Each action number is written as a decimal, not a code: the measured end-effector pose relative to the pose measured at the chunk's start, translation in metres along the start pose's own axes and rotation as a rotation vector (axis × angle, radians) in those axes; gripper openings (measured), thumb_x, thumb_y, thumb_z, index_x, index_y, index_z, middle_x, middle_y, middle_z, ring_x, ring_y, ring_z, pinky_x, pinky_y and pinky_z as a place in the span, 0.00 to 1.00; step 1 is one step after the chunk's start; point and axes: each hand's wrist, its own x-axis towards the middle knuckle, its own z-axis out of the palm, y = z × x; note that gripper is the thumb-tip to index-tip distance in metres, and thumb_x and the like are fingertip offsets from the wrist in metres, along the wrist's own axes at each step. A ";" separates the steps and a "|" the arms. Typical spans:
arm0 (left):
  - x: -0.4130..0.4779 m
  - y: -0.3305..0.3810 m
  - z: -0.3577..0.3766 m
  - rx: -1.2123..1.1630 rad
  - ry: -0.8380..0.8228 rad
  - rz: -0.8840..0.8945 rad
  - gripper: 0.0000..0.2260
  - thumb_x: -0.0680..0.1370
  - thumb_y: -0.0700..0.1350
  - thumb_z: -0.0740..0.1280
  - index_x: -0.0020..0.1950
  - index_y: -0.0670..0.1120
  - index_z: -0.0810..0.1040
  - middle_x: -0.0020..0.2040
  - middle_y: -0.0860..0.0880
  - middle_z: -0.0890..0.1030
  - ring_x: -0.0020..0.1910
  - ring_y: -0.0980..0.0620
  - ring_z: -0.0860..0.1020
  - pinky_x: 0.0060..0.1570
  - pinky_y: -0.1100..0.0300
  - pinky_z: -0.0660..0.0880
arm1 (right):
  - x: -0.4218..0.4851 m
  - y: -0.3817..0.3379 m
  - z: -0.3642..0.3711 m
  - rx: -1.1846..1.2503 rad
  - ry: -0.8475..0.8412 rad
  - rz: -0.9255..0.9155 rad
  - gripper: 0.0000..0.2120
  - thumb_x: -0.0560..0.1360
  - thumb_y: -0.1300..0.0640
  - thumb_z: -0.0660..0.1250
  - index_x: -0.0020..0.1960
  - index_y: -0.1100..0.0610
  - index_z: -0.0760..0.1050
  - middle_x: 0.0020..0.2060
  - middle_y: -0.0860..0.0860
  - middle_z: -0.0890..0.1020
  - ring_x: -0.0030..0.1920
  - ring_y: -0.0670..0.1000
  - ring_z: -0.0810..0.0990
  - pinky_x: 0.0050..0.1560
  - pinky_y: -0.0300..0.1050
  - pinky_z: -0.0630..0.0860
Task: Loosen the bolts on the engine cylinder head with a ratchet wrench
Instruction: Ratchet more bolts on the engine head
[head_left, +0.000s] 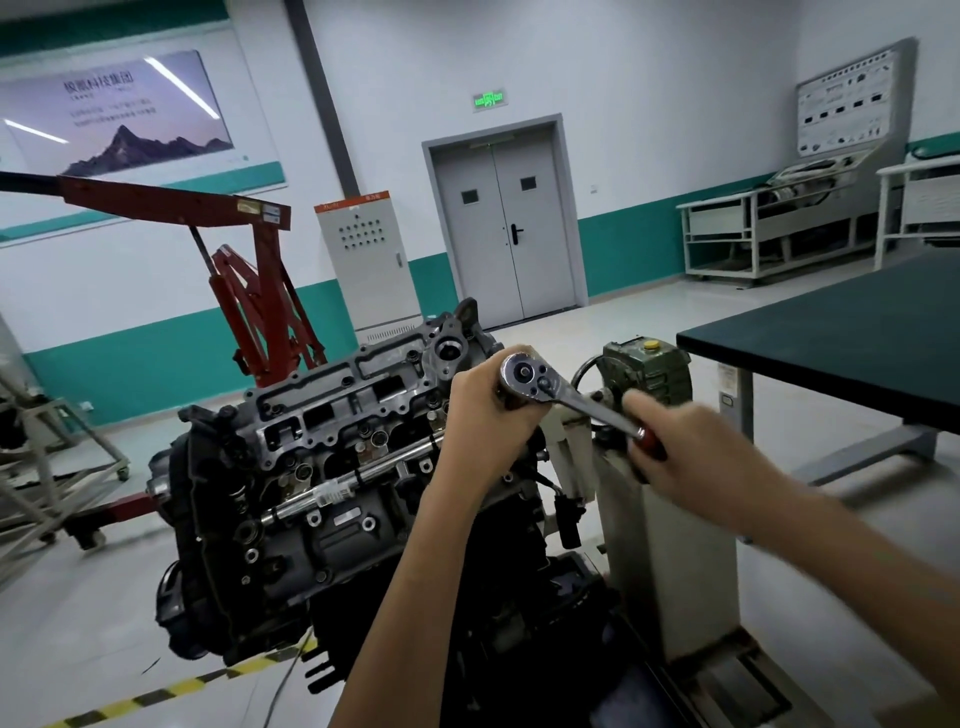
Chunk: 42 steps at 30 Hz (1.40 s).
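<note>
Head view: the ratchet wrench (571, 397) spans both hands. The engine cylinder head (337, 410) lies just left of the left hand (485, 402). That hand curls tightly round the wrench below its round head, apparently to steady the drive on a bolt hidden under the fingers. The right hand (680, 452), blurred, wraps closed round the red handle end, probably for leverage.

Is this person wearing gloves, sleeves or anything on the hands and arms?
The left hand and right hand are bare: no gloves, rings or watch show. The forearms are bare too, no sleeve in view. The right hand is blurred, so fine detail there cannot be told.
</note>
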 end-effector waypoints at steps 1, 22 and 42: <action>-0.001 0.001 0.003 0.018 0.045 0.021 0.19 0.69 0.31 0.70 0.34 0.55 0.71 0.30 0.58 0.75 0.29 0.61 0.70 0.31 0.70 0.67 | -0.013 -0.013 0.012 0.081 0.020 0.075 0.05 0.73 0.60 0.65 0.47 0.54 0.69 0.26 0.42 0.70 0.25 0.39 0.72 0.22 0.31 0.68; 0.004 0.006 0.000 0.045 -0.044 -0.074 0.11 0.72 0.33 0.70 0.32 0.35 0.72 0.29 0.39 0.73 0.29 0.54 0.64 0.31 0.61 0.63 | 0.018 0.019 -0.026 -0.035 -0.095 -0.197 0.12 0.71 0.62 0.68 0.43 0.50 0.66 0.28 0.42 0.72 0.26 0.40 0.72 0.28 0.28 0.65; 0.002 0.000 0.006 0.056 0.085 -0.060 0.10 0.69 0.26 0.63 0.31 0.35 0.66 0.28 0.46 0.67 0.29 0.57 0.62 0.29 0.60 0.61 | -0.038 -0.081 0.053 0.541 0.152 0.160 0.05 0.71 0.64 0.66 0.43 0.58 0.70 0.23 0.47 0.71 0.25 0.45 0.73 0.28 0.31 0.66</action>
